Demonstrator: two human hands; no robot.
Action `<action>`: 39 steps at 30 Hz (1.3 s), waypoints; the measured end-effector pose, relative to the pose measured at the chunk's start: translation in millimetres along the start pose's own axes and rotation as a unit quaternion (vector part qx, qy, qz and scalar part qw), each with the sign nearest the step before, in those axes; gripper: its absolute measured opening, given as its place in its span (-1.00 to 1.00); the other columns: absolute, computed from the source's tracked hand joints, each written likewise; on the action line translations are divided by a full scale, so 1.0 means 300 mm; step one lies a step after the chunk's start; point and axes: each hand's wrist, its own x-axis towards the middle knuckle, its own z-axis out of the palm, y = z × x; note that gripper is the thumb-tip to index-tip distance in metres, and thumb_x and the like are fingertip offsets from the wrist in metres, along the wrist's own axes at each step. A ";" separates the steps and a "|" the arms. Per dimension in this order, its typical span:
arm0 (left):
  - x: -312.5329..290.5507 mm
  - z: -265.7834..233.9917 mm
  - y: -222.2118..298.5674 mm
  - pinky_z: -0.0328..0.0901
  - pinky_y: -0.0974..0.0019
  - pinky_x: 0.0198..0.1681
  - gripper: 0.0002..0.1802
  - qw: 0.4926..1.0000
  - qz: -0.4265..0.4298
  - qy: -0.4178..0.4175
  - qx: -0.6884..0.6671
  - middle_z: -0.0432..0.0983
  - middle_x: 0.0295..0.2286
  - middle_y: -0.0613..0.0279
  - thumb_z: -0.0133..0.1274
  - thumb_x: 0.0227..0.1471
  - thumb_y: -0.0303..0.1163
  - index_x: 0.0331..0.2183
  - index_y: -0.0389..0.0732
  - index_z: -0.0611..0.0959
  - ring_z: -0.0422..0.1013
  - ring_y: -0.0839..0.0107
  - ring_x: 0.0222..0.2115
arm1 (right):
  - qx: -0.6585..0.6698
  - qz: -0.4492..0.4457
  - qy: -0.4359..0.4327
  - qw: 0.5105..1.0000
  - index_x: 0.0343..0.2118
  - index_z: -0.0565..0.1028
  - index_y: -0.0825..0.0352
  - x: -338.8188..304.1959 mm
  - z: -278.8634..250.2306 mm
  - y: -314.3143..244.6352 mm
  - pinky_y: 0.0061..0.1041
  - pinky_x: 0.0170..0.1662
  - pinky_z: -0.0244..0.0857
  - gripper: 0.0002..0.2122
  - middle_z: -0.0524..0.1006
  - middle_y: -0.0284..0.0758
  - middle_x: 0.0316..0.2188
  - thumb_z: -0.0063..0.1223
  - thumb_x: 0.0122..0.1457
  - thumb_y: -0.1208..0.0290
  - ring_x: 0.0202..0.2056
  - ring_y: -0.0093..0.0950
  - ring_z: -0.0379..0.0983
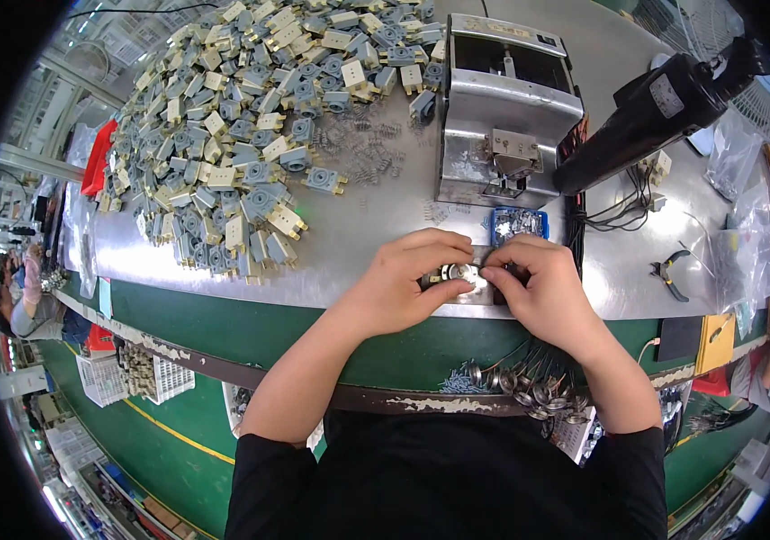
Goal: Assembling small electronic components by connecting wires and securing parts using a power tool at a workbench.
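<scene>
My left hand (412, 281) is closed, thumb and fingers pinching a small round metal part (463, 273) with a dark edge. From the other side my right hand (540, 286) comes up to the same part, its thumb and index finger pressed together at the rim. Whatever those right fingertips pinch is too small or hidden to make out. Both hands are low over the near edge of the metal tabletop (349, 261). Just beyond the right hand sits a blue tray (544, 225) of small metal pieces.
Grey and cream plug-like housings (241, 135) are heaped at the far left, beside loose springs (362, 148). A metal machine (511, 108) and black cylinder (646, 121) stand beyond my hands. Pliers (670, 273) lie right; round metal parts with wires (542, 394) lie near me.
</scene>
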 end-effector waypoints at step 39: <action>-0.006 -0.011 -0.041 0.45 0.16 -0.03 -0.65 0.999 0.039 0.006 -0.016 0.65 -0.16 0.07 0.37 -0.08 -0.48 -0.17 -0.29 0.71 0.58 0.10 -0.12 | -0.014 -0.117 -0.059 0.991 -0.22 0.64 0.43 0.117 -0.041 0.023 -0.44 -0.17 0.41 -0.82 0.62 -0.23 -0.37 0.27 0.08 0.65 -0.31 -0.39 0.55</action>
